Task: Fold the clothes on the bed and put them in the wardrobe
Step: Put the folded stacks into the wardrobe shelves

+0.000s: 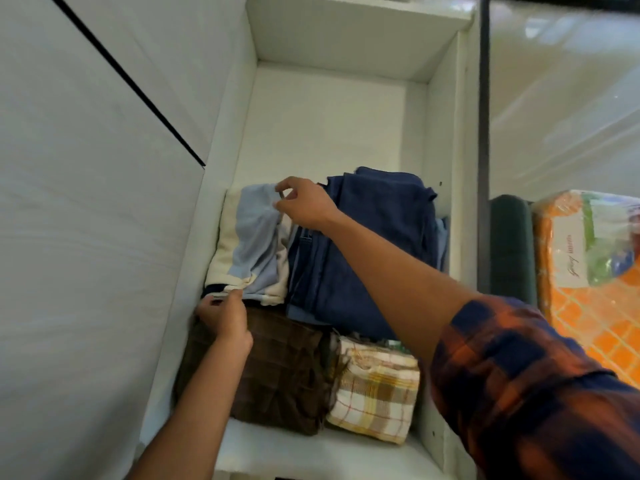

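The folded pale-blue and cream cotton garment (249,244) (rumpled, dark hem showing) lies atop a folded brown checked cloth (284,372) on the white wardrobe shelf (277,452), at nine o'clock from the folded navy jeans (367,251). The left hand (225,318) pinches its near edge and the right hand (304,204) pinches its far edge.

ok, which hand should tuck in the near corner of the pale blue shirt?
Left. The left hand grips that corner of the pale blue shirt; the right hand pinches its far edge.
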